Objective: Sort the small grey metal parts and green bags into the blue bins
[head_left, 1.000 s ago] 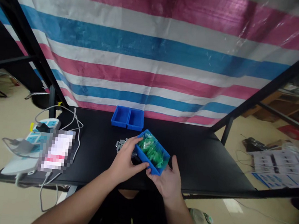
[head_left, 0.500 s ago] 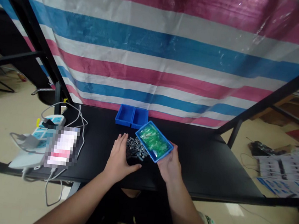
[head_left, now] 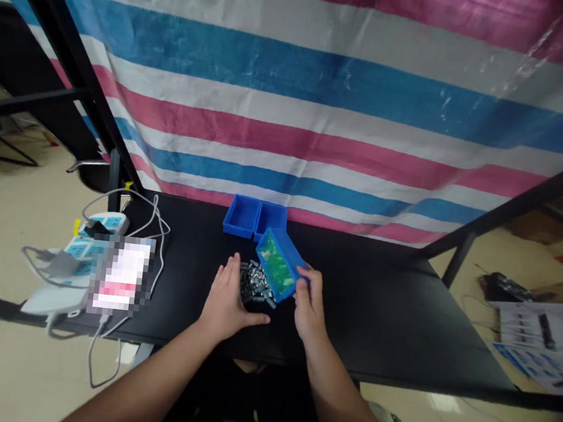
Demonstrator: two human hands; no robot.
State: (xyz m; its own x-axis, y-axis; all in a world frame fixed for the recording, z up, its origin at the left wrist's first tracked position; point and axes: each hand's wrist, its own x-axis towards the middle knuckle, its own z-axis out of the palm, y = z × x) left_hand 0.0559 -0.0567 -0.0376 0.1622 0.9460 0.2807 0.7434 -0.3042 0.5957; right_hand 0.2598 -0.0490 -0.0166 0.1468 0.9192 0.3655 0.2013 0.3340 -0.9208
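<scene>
My right hand (head_left: 310, 303) grips the right end of a blue plastic bin (head_left: 288, 246), which is tipped to the left. Many small green, clear-looking pieces (head_left: 276, 264) lie inside it. Under its lower left side is a pile of small grey metal parts (head_left: 252, 282) on the black table. My left hand (head_left: 226, 302) rests along the pile's left edge, fingers stretched out and thumb pointing right, holding nothing. The bin covers part of the pile.
Two more blue bins, a left one (head_left: 242, 215) and a right one (head_left: 271, 219), stand side by side at the table's back. On the left lie a power strip (head_left: 103, 224), cables and a blurred-out phone-like item (head_left: 121, 275). A striped sheet (head_left: 292, 111) hangs behind the black table (head_left: 377, 302).
My right hand has tilted the blue bin steeply to the left, over the metal parts. Its grip now shows the thumb on the near side. My left hand has stayed beside the pile.
</scene>
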